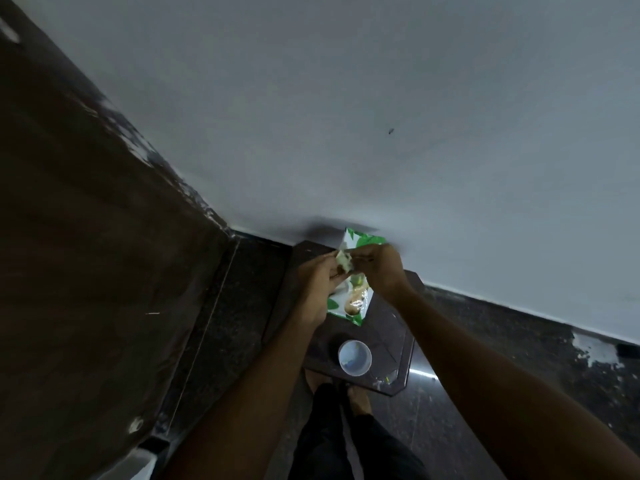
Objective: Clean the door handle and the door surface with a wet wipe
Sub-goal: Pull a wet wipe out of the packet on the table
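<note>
A green and white wet wipe pack is held up over a small dark table, between both hands. My left hand grips its left side and pinches a pale crumpled wipe near the pack's opening. My right hand holds the upper part of the pack, fingers closed near the wipe. The dark brown door fills the left of the view. Its handle is not in sight.
A small dark table stands against the white wall, with a white cup on its near part. The floor is dark stone. My feet and dark trousers are just below the table.
</note>
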A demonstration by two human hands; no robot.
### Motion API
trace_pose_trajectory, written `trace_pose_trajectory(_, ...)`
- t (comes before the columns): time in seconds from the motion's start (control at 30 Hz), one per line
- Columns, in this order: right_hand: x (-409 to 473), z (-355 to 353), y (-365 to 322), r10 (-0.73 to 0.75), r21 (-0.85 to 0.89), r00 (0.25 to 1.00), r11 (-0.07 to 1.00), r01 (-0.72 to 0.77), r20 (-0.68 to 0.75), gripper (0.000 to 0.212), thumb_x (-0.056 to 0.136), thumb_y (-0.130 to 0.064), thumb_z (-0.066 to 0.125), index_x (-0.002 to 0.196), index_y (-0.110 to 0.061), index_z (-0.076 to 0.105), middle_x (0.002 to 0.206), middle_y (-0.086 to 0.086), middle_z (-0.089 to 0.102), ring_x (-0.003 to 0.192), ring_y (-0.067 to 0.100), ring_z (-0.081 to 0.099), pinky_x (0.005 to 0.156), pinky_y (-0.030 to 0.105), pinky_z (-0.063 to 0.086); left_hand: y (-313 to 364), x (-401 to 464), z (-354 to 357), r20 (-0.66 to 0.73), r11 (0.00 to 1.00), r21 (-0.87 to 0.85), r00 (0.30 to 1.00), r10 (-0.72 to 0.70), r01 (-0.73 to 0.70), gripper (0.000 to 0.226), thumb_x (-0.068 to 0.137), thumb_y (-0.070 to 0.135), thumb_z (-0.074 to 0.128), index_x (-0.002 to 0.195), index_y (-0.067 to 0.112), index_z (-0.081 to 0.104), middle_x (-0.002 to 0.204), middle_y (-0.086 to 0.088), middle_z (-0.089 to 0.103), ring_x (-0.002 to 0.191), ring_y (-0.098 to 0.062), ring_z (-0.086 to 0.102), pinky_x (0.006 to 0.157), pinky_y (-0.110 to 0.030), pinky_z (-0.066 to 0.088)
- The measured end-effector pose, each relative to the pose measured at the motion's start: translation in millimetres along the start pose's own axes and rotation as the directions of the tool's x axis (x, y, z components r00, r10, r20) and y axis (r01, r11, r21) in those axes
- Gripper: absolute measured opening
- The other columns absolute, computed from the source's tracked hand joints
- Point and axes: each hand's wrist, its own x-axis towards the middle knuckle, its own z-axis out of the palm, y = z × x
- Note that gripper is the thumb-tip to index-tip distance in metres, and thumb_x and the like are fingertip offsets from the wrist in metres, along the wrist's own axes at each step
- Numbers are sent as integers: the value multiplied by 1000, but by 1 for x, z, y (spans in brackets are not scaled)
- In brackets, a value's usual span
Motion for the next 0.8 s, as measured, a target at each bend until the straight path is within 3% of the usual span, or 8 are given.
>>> trace_pose_trajectory(0.07, -6, 1, -16, -59, -53, 997, 997, 61, 41, 22, 87, 10, 62, 104, 5, 75, 97, 25, 76, 79, 24, 71, 69, 12, 54, 10, -12, -5, -22, 998, -55, 999, 38, -39, 15, 93, 5, 61, 90, 7, 76, 85, -9, 78, 78, -18, 75, 67, -26, 61)
trace_pose_trajectory(0.17, -21, 0, -50, -135, -50, 980, 988, 143, 147, 17, 89, -2, 65, 99, 3, 77, 93, 25, 76, 90, 38, 72, 87, 43, 58, 23, -35, -21, -79, 979, -52, 978, 192, -196, 15, 91, 0, 67, 103, 3, 75, 90, -8, 78, 79, -16, 75, 69, -25, 61)
trace_pose_trajectory(0.2, -26, 0, -61, -178, -48, 962, 980, 192, 208, 17, 90, -4, 67, 102, 2, 77, 94, 21, 77, 88, 30, 74, 85, 41, 59, 29, -43, -27, -114, 973, -54, 969, 218, -225, 20, 90, -3, 66, 110, -1, 72, 96, -11, 77, 82, -17, 74, 70, -25, 61)
trace_pose_trajectory(0.3, -41, 9, -90, -294, -27, 886, 946, 324, 359, 19, 89, 5, 68, 107, 7, 73, 94, 16, 74, 59, -3, 66, 62, 12, 54, 40, -69, -48, -199, 956, -77, 944, 263, -283, 29, 90, -4, 65, 119, -6, 67, 109, -21, 72, 94, -26, 70, 78, -29, 60)
trace_pose_trajectory(0.43, -62, 34, -126, -336, 4, 846, 930, 367, 415, 18, 84, 15, 67, 99, 9, 75, 90, 29, 74, 52, 1, 65, 60, 12, 55, 45, -109, -81, -336, 883, 83, 821, 461, -461, 28, 89, -2, 69, 117, -4, 69, 100, -14, 74, 87, -20, 69, 79, -34, 56)
trace_pose_trajectory(0.57, -93, 68, -156, -399, 22, 755, 890, 456, 520, 18, 83, 12, 68, 96, 4, 77, 86, 26, 75, 71, 26, 71, 74, 27, 60, 49, -153, -117, -374, 815, 144, 732, 569, -561, 23, 89, 3, 71, 111, 10, 72, 98, -4, 77, 87, -13, 72, 77, -27, 58)
trace_pose_trajectory(0.67, -118, 94, -173, -443, 74, 699, 868, 491, 562, 15, 83, 13, 68, 95, 8, 76, 89, 25, 75, 69, 23, 70, 66, 21, 59, 49, -183, -142, -466, 793, 166, 662, 587, -586, 11, 86, 5, 74, 95, 11, 76, 88, -6, 78, 78, -14, 72, 73, -30, 58)
trace_pose_trajectory(0.8, -155, 123, -196, -442, 101, 662, 867, 487, 604, 10, 83, 10, 72, 93, 8, 73, 91, 31, 72, 59, 17, 67, 58, 22, 60, 53, -224, -168, -598, 762, 157, 553, 580, -629, 17, 84, 9, 78, 98, 0, 76, 87, -13, 78, 73, -16, 73, 66, -26, 59)
